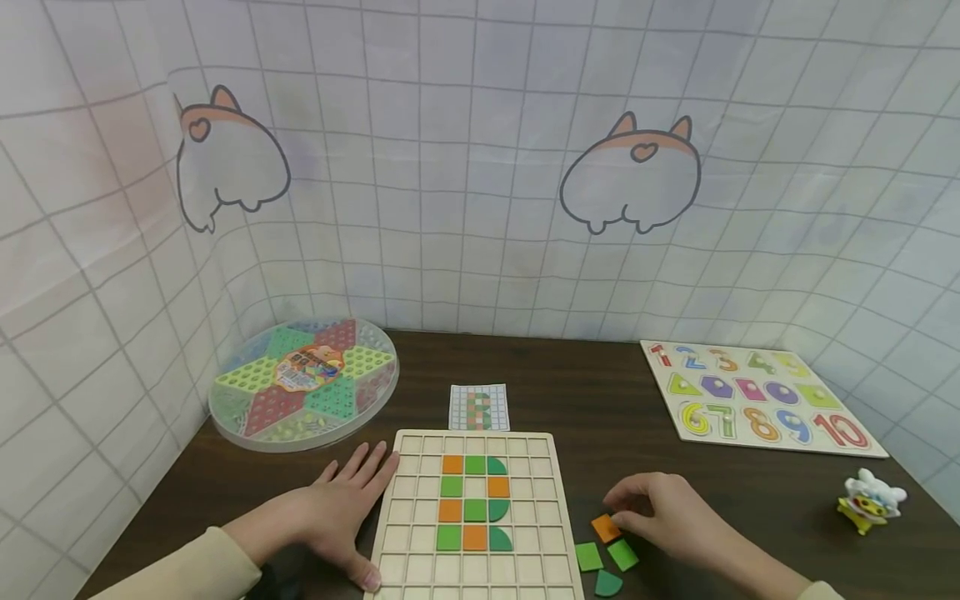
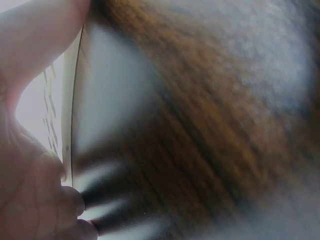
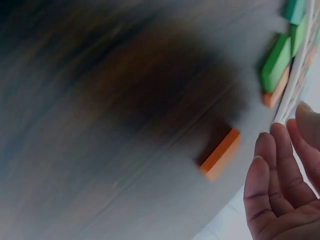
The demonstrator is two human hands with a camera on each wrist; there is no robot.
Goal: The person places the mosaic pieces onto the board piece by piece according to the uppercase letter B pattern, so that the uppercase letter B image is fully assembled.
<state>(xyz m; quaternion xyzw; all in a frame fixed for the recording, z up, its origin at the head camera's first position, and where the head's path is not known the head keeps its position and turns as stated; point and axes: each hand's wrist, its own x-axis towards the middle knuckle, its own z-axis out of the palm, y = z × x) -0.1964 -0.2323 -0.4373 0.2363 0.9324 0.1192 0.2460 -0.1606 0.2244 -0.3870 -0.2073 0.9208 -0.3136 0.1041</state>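
A wooden grid board lies in front of me, with orange squares, green squares and dark green quarter-round tiles set in its middle. My left hand rests at the board's left edge, fingers spread and thumb on the near part of the rim. To the right of the board, my right hand hovers with bent fingers beside an orange tile. Green square tiles and a quarter-round tile lie close by. In the right wrist view nothing shows between the fingers, and a separate orange tile lies below them.
A small pattern card lies behind the board. Back left is a round Chinese checkers set; back right, a number and shape puzzle board. A small white and yellow figurine stands at the far right.
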